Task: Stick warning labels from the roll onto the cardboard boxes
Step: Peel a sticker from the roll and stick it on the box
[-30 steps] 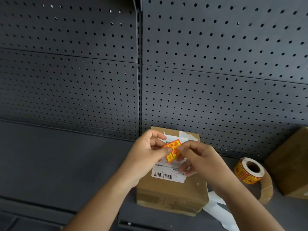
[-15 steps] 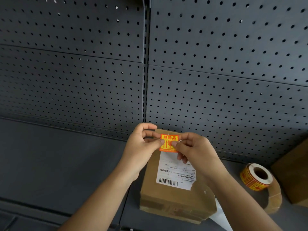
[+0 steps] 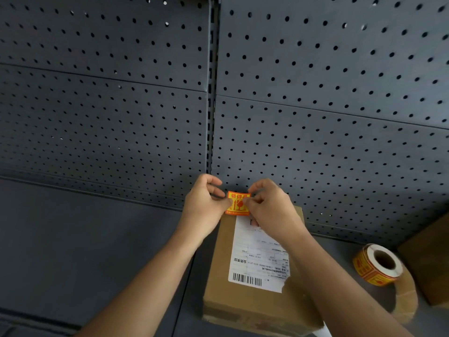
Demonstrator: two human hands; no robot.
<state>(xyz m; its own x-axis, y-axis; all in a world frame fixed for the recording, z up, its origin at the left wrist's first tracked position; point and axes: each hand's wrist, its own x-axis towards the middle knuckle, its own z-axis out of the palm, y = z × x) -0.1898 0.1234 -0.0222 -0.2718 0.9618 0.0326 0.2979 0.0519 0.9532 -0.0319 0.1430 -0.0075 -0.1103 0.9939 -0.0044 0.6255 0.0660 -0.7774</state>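
A brown cardboard box (image 3: 218,283) with a white shipping label (image 3: 257,261) on top lies on the dark shelf. Both hands hold an orange and yellow warning label (image 3: 238,203) at the box's far edge. My left hand (image 3: 205,205) pinches its left edge, my right hand (image 3: 269,205) pinches its right edge. Whether the label touches the box I cannot tell. The label roll (image 3: 375,265) stands on the shelf to the right, with a strip of brown backing (image 3: 405,300) curling out from it.
A dark pegboard wall (image 3: 315,117) rises right behind the box. A second cardboard box (image 3: 430,261) sits at the right edge beside the roll. The dark shelf surface (image 3: 85,239) stretches to the left. A white paper scrap (image 3: 323,333) shows below the box.
Both hands have carried the warning label from over the shipping label towards the box's far edge, and it now lies squarer to the box. The camera has moved closer.
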